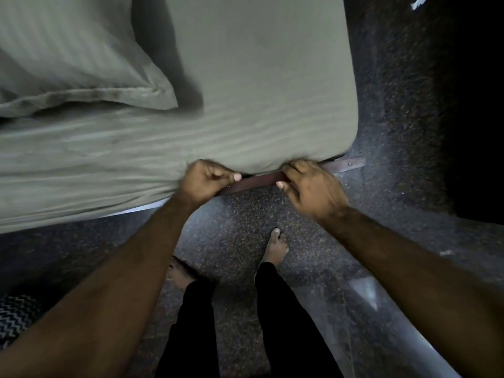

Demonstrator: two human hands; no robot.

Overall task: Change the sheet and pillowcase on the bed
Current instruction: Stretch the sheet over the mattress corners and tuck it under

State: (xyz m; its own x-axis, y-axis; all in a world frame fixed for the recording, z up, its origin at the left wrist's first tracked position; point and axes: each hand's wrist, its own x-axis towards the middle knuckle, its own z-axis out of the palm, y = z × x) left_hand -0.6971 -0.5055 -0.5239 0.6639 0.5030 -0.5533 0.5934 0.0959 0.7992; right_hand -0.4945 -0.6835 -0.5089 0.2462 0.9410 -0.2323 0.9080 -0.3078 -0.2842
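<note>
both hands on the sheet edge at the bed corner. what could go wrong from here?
1. Left hand and right hand grip the sheet right at the brown bed frame; fingers could get pinched against it.
2. The pillow lies on the sheet; pulling may drag it off.
3. Bare foot stands close under the frame.

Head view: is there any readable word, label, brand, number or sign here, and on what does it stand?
None can be read.
The sheet, the pillow and the bed frame rail show no lettering.
The white scrap at the top right corner is too blurred to tell.
</note>
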